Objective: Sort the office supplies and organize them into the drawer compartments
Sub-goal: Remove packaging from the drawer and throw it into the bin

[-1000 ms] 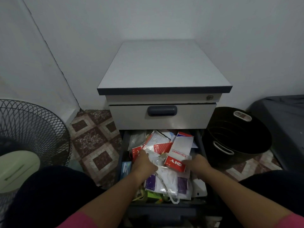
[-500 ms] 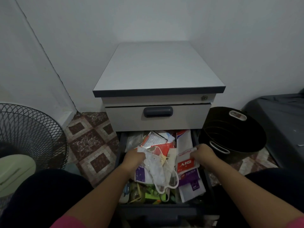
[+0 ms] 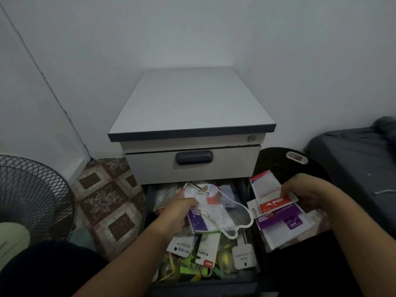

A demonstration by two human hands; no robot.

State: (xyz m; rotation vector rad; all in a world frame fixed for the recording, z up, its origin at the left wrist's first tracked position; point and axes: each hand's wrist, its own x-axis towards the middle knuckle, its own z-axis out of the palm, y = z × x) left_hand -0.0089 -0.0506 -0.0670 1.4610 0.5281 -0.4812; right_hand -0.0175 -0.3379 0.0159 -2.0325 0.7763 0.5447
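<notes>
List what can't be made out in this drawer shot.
1. Drawer compartments, head view: buried under the packets and the face mask.
2. Left hand fingertips: tucked under the mask and purple packet.
3. What lies beneath the packets in the right hand: covered by them.
4. Small print on the staples pack: too small.
5. Fan: cut off by the left edge.

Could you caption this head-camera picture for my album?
Left hand and right hand lift packets from a cluttered open drawer.
</notes>
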